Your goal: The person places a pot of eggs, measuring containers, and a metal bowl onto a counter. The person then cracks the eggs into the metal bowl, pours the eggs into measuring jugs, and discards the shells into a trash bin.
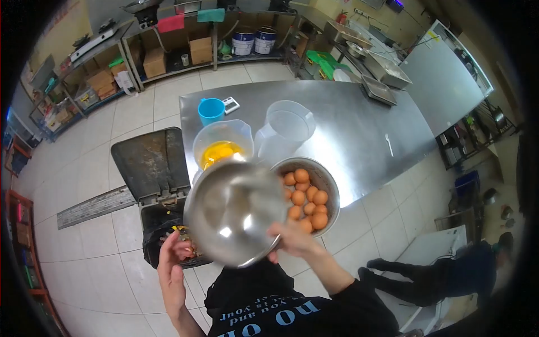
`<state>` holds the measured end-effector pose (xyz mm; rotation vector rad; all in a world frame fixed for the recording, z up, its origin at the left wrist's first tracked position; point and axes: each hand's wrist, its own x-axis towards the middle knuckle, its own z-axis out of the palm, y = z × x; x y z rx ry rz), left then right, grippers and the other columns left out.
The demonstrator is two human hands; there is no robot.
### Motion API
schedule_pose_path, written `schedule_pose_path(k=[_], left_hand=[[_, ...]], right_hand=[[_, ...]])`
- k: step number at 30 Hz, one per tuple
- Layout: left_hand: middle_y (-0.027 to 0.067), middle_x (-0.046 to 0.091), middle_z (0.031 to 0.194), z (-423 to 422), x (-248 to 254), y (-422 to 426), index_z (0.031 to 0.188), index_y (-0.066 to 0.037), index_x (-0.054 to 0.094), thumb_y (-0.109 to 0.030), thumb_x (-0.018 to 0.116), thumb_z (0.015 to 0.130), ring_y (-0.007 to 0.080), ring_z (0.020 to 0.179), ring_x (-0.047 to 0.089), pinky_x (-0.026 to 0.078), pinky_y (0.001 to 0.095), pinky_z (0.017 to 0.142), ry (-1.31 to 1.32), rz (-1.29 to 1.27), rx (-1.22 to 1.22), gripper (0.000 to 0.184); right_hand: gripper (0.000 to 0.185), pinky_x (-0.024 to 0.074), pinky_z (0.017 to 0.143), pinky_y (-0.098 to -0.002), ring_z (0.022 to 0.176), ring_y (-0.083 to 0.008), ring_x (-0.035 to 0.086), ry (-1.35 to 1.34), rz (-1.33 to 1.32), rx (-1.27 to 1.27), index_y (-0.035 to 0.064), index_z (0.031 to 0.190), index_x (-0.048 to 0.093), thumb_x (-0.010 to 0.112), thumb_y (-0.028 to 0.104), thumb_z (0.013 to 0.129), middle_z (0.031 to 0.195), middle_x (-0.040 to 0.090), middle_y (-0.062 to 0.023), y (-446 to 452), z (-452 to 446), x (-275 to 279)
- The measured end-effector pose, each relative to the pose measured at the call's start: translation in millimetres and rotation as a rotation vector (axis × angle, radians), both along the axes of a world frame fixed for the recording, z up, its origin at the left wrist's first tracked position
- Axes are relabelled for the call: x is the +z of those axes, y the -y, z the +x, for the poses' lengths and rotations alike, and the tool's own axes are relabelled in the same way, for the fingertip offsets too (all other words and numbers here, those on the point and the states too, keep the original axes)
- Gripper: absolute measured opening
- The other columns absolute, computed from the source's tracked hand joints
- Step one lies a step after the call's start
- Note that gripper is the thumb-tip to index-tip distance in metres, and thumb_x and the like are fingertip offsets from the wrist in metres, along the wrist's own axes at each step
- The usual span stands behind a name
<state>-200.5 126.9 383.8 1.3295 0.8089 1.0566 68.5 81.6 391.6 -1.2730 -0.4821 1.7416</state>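
A steel bowl (238,213), slightly blurred, is held at its lower right rim by my right hand (296,238). It overlaps the left part of a large metal bowl (335,194) of brown eggs (320,220). My left hand (175,264) has its fingers apart just left of the steel bowl, touching nothing that I can make out. Behind the steel bowl, a clear pitcher (227,132) contains yellow yolks (220,151). An empty-looking clear pitcher (286,126) stands to its right, and a blue cup (211,111) stands behind.
An open bin (151,163) with a black bag is left of the metal table (359,129). A small white device (230,104), a white fork (389,145) and a metal tray (378,91) lie on the table. Another person (449,272) is at the lower right.
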Motion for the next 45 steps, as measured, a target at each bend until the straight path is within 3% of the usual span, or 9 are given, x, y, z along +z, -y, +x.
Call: schedule_pose_path(k=[4,10,15,22,27,31,39,41,45], left_hand=[[0.0036,0.053,0.098,3.6,-22.7,-10.4,0.118,0.000,0.050,-0.009,0.046,0.083,0.0094,0.089,0.046,0.037,0.0237,0.081,-0.210,-0.244,0.048,0.036],[0.0025,0.056,0.094,10.3,-113.5,-10.4,0.109,-0.002,0.055,-0.007,0.047,0.077,0.0092,0.083,0.049,0.040,0.0228,0.073,-0.268,-0.416,0.137,0.034],[0.0005,0.046,0.082,44.2,-160.2,-17.2,0.088,-0.004,0.047,-0.004,0.049,0.080,0.0090,0.077,0.043,0.037,0.0238,0.070,-0.163,-0.437,0.142,0.008],[-0.0013,0.042,0.079,49.6,-164.4,-20.2,0.096,-0.006,0.046,-0.015,0.051,0.092,0.0071,0.075,0.040,0.036,0.0214,0.067,-0.263,-0.200,0.285,0.012],[-0.0018,0.045,0.086,28.6,-144.6,-20.2,0.107,-0.008,0.047,-0.017,0.052,0.095,0.0051,0.076,0.042,0.036,0.0191,0.069,-0.081,-0.342,0.517,0.016],[-0.0019,0.045,0.088,35.7,-143.0,-25.0,0.106,-0.008,0.048,-0.016,0.052,0.095,0.0049,0.078,0.041,0.035,0.0190,0.070,-0.039,-0.262,0.579,0.015],[0.0025,0.054,0.090,84.2,-73.7,-33.5,0.114,-0.007,0.059,-0.004,0.058,0.086,0.0075,0.077,0.053,0.042,0.0208,0.067,-0.153,0.064,0.145,0.028],[0.0043,0.056,0.092,100.1,-50.8,-33.9,0.118,-0.009,0.059,-0.004,0.063,0.084,0.0087,0.078,0.055,0.045,0.0221,0.067,-0.177,0.136,0.088,0.034],[0.0070,0.060,0.103,107.4,-36.6,-40.2,0.121,-0.007,0.059,-0.001,0.070,0.075,0.0090,0.082,0.061,0.051,0.0220,0.071,-0.148,0.077,0.003,0.048]], right_hand=[[0.033,0.0448,0.039,-0.0275,0.047,-0.0152,0.056,0.192,0.091,0.241,-0.0024,0.109,0.045,0.048,0.026,0.092,0.060,0.055,-0.0057,13.9,-12.5,-31.4],[0.019,0.0507,0.064,-0.0426,0.072,-0.0294,0.064,1.685,0.480,-0.077,0.0029,0.096,0.057,0.061,0.016,0.082,0.087,0.064,-0.0157,-10.5,94.7,-64.2],[0.036,0.0512,0.079,-0.0428,0.091,-0.0331,0.063,1.720,-0.146,0.508,0.0079,0.102,0.058,0.072,0.021,0.071,0.094,0.064,-0.0182,-47.6,118.9,-112.8],[0.047,0.0517,0.073,-0.0403,0.081,-0.0332,0.063,1.799,0.034,0.470,0.0041,0.104,0.053,0.072,0.026,0.068,0.092,0.063,-0.0215,-41.6,120.1,-123.4],[0.030,0.0467,0.085,-0.0416,0.099,-0.0340,0.057,0.533,0.265,-0.127,0.0032,0.107,0.051,0.063,0.011,0.081,0.119,0.051,-0.0195,-40.0,71.9,-46.4],[0.034,0.0407,0.092,-0.0404,0.108,-0.0322,0.050,1.232,1.033,0.042,0.0076,0.114,0.053,0.063,0.005,0.081,0.122,0.048,-0.0143,-59.1,39.4,-47.2],[0.027,0.0459,0.080,-0.0338,0.097,-0.0244,0.056,1.215,0.950,0.274,0.0069,0.113,0.052,0.060,0.012,0.088,0.112,0.053,-0.0117,-70.8,28.1,-44.2],[0.027,0.0461,0.078,-0.0292,0.093,-0.0160,0.056,0.450,0.451,0.168,0.0051,0.118,0.050,0.056,0.011,0.092,0.108,0.052,-0.0084,-67.6,17.6,-34.4],[0.030,0.0466,0.076,-0.0251,0.090,-0.0091,0.055,0.140,0.207,0.189,0.0046,0.121,0.046,0.053,0.015,0.094,0.105,0.052,-0.0056,-64.5,10.9,-30.1]])
